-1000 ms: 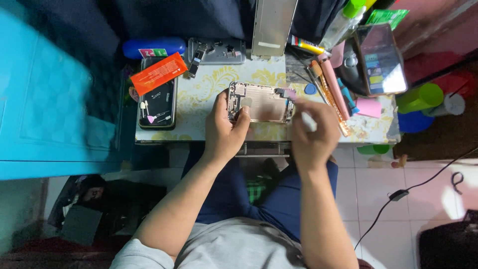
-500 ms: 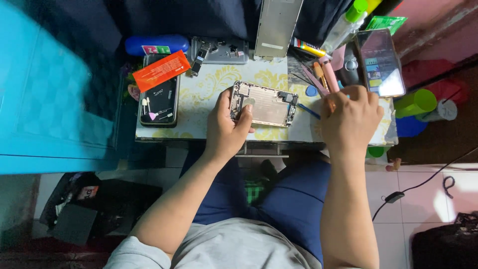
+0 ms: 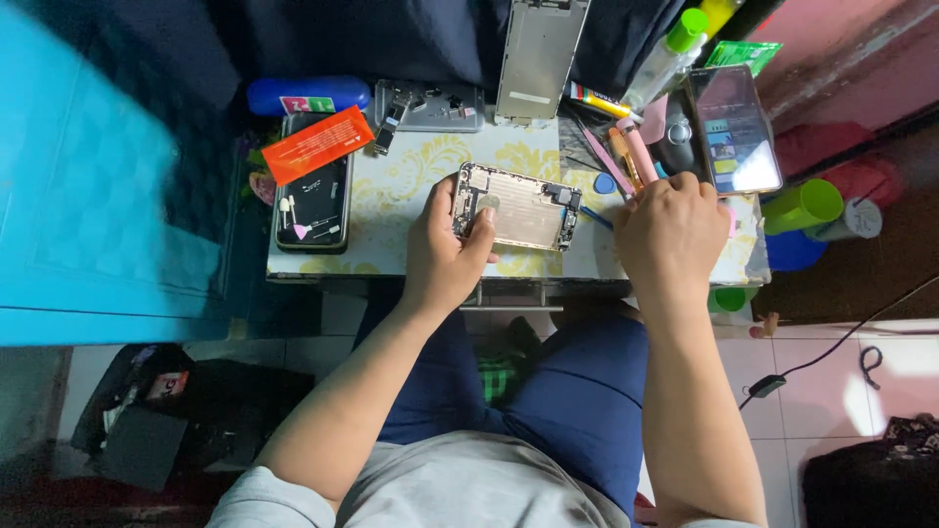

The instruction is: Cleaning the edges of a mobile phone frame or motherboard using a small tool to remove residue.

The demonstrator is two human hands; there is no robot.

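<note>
Cabinet: a large turquoise cabinet point(image 3: 108, 196) is seen at the left, just beside the table.
Table: a small table point(image 3: 411, 176) with a cream and yellow floral top is set in front of the seated person, whose blue-clad knees are tucked under its near edge.
Screen panel: a long silver phone screen panel point(image 3: 540, 59) is propped at the far edge of the table, near the middle.
Lit phone: a phone with a lit screen point(image 3: 736, 127) is laid at the far right corner.
Dark phone: a black phone point(image 3: 315, 200) is laid at the left of the table, partly covered by an orange card point(image 3: 318, 144).
Opened phone: the opened phone housing point(image 3: 516, 205), its inner parts exposed, is laid flat at the middle of the table, near the front edge.
Left hand: the left hand point(image 3: 445, 249) is closed on the left end of the opened phone housing, the thumb pressed on its upper face and the fingers wrapped round its edge.
Right hand: the right hand point(image 3: 670, 230) is curled, knuckles up, over the tools at the right; whether anything is clamped in its fingers cannot be told.
Tools: pink and orange prying tools point(image 3: 631, 152) are gathered just beyond the right hand.
Green cup: a green cup point(image 3: 804, 205) is seen off the table's right edge.
</note>
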